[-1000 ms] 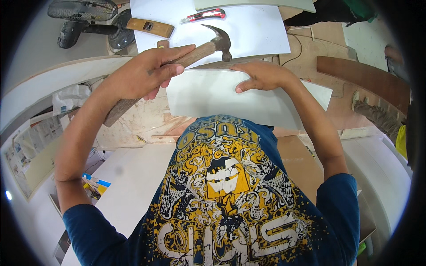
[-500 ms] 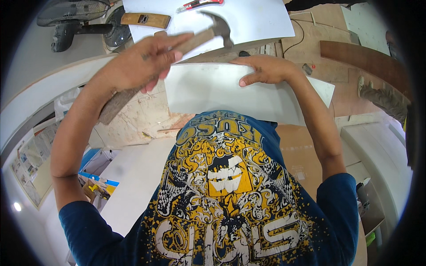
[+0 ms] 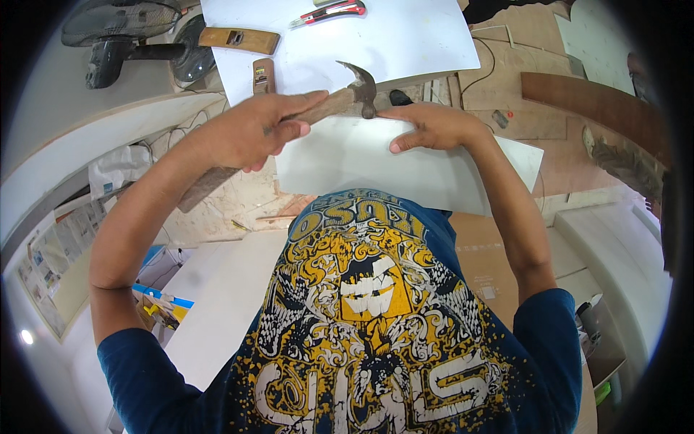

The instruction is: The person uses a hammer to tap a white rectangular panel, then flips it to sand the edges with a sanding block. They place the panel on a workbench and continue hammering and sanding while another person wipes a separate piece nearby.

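My left hand (image 3: 249, 134) is closed around the wooden handle of a claw hammer (image 3: 318, 112). The handle's butt end sticks out behind my wrist. The hammer's metal head is down at the far edge of a white panel (image 3: 340, 155), just beside the fingertips of my right hand; whether a nail is under it I cannot make out. The panel stands tilted in front of my body. My right hand (image 3: 437, 126) grips its far edge, thumb on the near face and fingers over the top, their tips partly hidden.
On a white sheet (image 3: 405, 43) ahead lie a wooden hand plane (image 3: 238, 40), a smaller wooden block-like tool (image 3: 264, 77) and a red utility knife (image 3: 329, 13). A black fan (image 3: 119, 29) stands far left. At right are a brown curved board (image 3: 578, 94) and another person's leg (image 3: 622, 159).
The hammer has come down from above the panel, its head now at the panel's far edge. My left hand moved down and slightly right; my right hand keeps its hold.
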`<state>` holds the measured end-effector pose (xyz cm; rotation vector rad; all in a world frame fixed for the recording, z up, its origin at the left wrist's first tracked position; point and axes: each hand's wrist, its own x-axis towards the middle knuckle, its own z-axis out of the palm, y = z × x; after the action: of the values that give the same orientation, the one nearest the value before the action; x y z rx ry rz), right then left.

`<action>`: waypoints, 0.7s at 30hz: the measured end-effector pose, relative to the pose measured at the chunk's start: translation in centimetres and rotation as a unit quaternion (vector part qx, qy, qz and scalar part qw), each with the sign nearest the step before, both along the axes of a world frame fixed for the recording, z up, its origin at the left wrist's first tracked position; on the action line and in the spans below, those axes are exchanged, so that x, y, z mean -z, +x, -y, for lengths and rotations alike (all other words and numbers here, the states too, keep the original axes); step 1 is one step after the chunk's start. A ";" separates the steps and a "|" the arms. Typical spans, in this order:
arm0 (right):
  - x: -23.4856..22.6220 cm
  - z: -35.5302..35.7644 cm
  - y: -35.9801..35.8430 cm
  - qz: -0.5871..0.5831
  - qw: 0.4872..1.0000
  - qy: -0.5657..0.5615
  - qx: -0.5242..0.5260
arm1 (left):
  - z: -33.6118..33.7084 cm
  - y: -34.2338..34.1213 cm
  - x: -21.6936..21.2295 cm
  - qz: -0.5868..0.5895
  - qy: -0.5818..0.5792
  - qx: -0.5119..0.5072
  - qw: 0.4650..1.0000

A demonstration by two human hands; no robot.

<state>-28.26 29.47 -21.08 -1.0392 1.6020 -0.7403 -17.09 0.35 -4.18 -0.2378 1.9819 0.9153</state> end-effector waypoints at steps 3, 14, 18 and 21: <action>0.2 -0.4 0.1 0.001 1.000 0.008 0.009 | 0.6 -1.6 -1.6 -0.037 -0.001 -0.011 0.999; 0.4 -0.7 0.1 0.027 1.000 0.013 0.000 | 0.1 -1.0 -0.7 0.006 -0.003 0.005 1.000; -0.4 -0.7 -0.1 0.030 0.999 0.023 -0.002 | 0.0 -1.3 -1.3 0.021 -0.010 0.016 1.000; 0.0 -1.0 0.4 0.008 1.000 0.030 0.003 | 0.0 -1.7 -1.3 0.023 -0.013 0.020 0.999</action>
<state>-27.84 30.46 -21.06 -0.9843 1.6039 -0.6988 -18.75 0.40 -2.85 -0.2314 1.9500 0.8509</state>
